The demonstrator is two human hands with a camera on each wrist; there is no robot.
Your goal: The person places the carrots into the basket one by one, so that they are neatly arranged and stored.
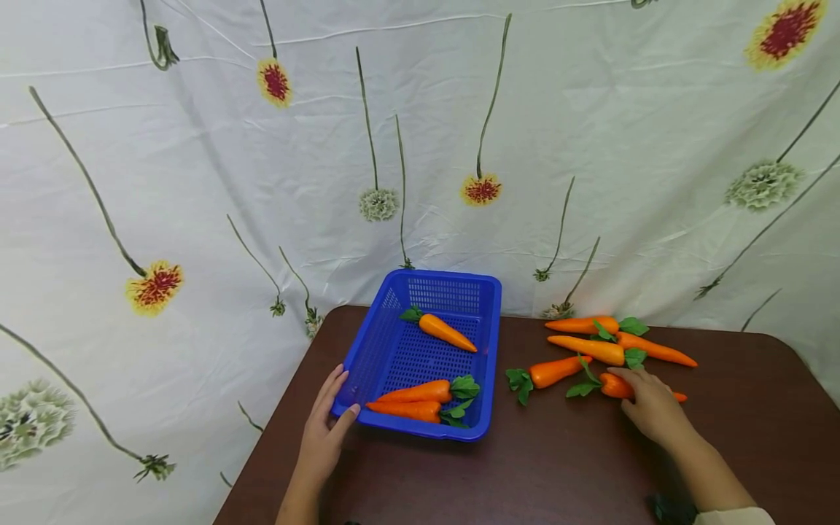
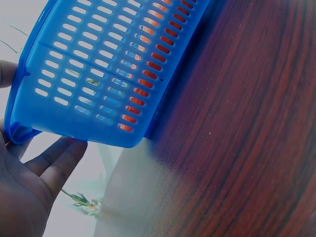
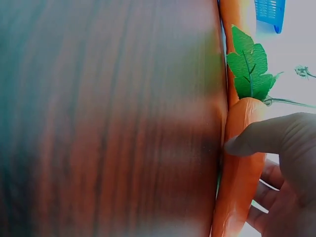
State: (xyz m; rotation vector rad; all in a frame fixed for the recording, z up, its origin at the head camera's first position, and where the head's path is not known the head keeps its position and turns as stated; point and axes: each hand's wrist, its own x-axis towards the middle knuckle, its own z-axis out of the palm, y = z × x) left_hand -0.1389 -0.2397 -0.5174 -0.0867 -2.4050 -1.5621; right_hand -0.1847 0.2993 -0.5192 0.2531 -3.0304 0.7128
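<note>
A blue plastic basket (image 1: 429, 430) with slotted walls stands on the dark table. Three toy carrots with green leaves lie inside: one carrot (image 1: 448, 332) toward the back, two side by side at the front. My left hand (image 1: 323, 430) holds the basket's near left corner, thumb at the front rim and fingers along the left side. In the left wrist view, fingertips (image 2: 76, 148) touch the outer wall. To the right, my right hand (image 1: 656, 408) grips an orange carrot (image 3: 242, 173) lying on the table, thumb on one side and fingers on the other.
Beyond my right hand several more carrots lie loosely grouped, among them a carrot (image 1: 554, 372) nearest the basket and a carrot (image 1: 580, 326) by the back edge. A white flowered cloth (image 1: 433, 146) hangs behind the brown table (image 1: 525, 474).
</note>
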